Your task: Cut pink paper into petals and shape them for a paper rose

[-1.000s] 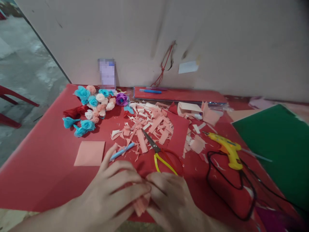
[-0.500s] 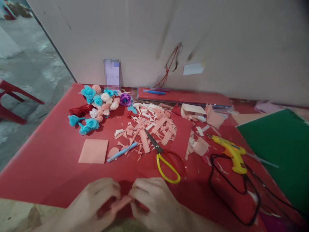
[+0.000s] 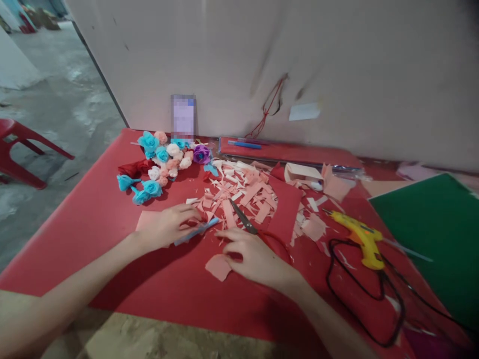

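Note:
My left hand (image 3: 166, 228) lies over a pink paper square (image 3: 144, 218), its fingers curled onto a thin blue stick (image 3: 198, 231) that pokes out on both sides of the hand. My right hand (image 3: 256, 257) is curled over the handles of the scissors (image 3: 243, 219), whose blades point away toward the heap of pink paper scraps (image 3: 243, 192); the yellow handle is hidden under the hand. A small pink paper piece (image 3: 218, 267) lies on the red tabletop (image 3: 93, 234), touching my right thumb.
Paper roses (image 3: 160, 162) in blue, pink, white, red and purple are clustered at the back left. A yellow glue gun (image 3: 361, 238) with a black cord (image 3: 355, 294) lies to the right, beside a green sheet (image 3: 437, 234). A red tray (image 3: 284, 148) stands against the wall.
Both hands left the table's near edge, where they pinched the pink piece together, and moved forward. The piece now lies on the table; the hands are on the blue stick and the scissors.

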{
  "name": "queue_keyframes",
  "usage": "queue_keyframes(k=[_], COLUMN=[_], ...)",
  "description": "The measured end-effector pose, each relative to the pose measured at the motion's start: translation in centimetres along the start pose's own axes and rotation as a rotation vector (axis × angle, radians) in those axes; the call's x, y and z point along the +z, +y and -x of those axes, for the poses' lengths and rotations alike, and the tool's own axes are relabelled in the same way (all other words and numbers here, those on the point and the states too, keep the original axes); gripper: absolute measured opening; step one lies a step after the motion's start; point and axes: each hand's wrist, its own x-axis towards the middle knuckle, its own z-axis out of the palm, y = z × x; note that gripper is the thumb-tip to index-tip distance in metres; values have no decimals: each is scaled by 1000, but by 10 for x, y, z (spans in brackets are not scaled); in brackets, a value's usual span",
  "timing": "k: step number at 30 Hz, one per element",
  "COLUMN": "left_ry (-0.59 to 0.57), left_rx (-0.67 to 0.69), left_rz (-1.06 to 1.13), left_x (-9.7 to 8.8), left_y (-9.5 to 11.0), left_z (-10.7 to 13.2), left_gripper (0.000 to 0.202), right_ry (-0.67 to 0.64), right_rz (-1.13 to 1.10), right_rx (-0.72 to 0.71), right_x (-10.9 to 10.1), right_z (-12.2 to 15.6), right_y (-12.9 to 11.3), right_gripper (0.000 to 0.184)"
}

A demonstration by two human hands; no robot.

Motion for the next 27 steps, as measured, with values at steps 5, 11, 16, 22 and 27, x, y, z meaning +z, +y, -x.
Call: queue_keyframes(k=[5,11,16,22,27], left_ry=[-98,-93,5,208,144], left_rx=[80,59,1,-85,-3], left_rz=[12,45,13,-163,-253], left_x=[6,5,4,8,18], left_y=[-17,-22,-21,-21,-14], left_z=[-34,-41,-40,-43,-42], left_gripper=[12,18,14,21,31], right_ry=[-29,94,34,-133,-147], right_rz=[42,100,65,-46,-88], right_rx=[28,172,90,-43,15], right_x=[0,-3,-3,8,4], right_z=[-3,-3,0,0,-1], right_y=[14,26,7,-9,0], right_gripper=[16,19,20,17,17])
